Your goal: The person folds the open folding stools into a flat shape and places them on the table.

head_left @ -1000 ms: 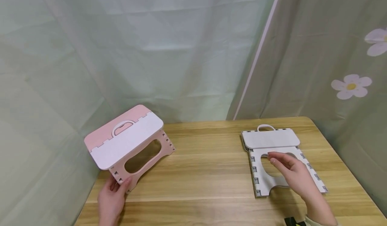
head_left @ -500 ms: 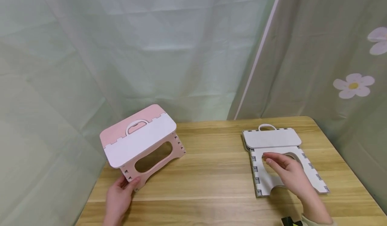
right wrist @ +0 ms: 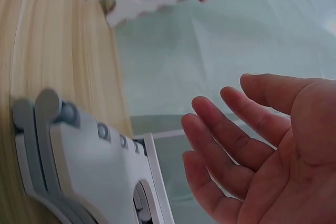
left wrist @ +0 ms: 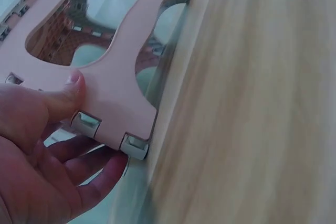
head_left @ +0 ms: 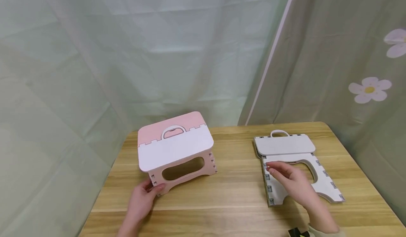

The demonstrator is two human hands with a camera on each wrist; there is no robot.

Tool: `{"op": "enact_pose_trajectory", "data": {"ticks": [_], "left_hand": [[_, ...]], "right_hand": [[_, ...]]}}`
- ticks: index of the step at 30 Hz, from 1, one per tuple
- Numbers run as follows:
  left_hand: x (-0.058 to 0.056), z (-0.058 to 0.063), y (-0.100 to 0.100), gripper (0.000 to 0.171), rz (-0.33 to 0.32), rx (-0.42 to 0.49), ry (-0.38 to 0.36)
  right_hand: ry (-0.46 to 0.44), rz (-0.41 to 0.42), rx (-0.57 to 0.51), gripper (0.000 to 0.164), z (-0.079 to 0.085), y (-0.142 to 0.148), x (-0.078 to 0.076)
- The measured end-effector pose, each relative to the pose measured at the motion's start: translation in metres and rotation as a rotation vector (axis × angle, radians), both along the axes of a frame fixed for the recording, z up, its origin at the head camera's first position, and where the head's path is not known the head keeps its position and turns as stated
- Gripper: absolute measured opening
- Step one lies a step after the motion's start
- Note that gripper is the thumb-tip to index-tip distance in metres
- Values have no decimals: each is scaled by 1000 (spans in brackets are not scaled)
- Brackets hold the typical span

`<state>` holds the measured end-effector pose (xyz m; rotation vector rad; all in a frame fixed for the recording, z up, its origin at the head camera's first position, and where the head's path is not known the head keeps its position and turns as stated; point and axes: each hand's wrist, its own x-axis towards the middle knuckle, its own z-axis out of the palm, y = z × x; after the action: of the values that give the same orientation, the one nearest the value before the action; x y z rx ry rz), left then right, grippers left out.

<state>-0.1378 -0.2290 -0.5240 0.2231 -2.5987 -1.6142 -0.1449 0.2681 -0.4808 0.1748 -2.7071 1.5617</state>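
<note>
Pale curtains (head_left: pixel 190 57) are hung behind a wooden table (head_left: pixel 222 205). Left of centre, a pink-and-white stool (head_left: pixel 177 150) is gripped by the left hand (head_left: pixel 142 199); at lower right, the right hand (head_left: pixel 294 183) is held, fingers relaxed, over a folded white stool (head_left: pixel 285 145).

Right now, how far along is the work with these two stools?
Done: the pink-and-white folding stool looks opened out, its seat spread wide.
In hand: the left hand grips its leg panel near a lower corner.
Left: the white folding stool lies folded flat under the right hand, which holds nothing. If both should stand open, that one probably remains.
</note>
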Motion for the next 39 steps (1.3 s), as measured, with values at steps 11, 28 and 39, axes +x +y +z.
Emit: {"op": "enact_pose_trajectory", "data": {"ticks": [11,28,39], "left_hand": [[-12,0,14,32,-127,11,14],[-31,2,25,31,-243,23,-13],[-39,-4,41,40,-304,52,2]], "right_hand": [[-18,55,17,29,-4,-31,-5],[-7,142,41,56,-21,-86,-15],[-20,173,37,63,-38,-90,-18]]}}
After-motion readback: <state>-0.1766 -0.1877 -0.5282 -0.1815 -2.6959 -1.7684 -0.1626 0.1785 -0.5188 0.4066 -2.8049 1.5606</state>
